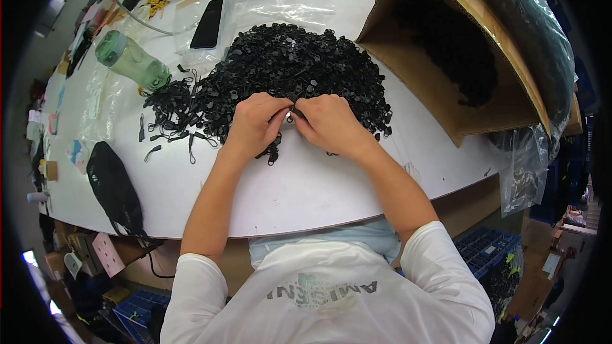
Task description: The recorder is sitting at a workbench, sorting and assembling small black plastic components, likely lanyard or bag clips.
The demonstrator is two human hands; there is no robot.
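A large heap of small black zipper pulls (287, 64) lies on the white table (306, 191). My left hand (254, 121) and my right hand (328, 121) meet at the heap's near edge, fingertips pinched together on one small black zipper pull (294, 113) with a metal glint. Several loose pulls with cords (172, 111) lie spread to the left of the heap.
A green water bottle (131, 60) lies at the left. A black phone (208, 23) rests on clear plastic behind the heap. An open cardboard box (446, 57) with more black parts stands at the right. A black pouch (113, 188) lies at the near left edge.
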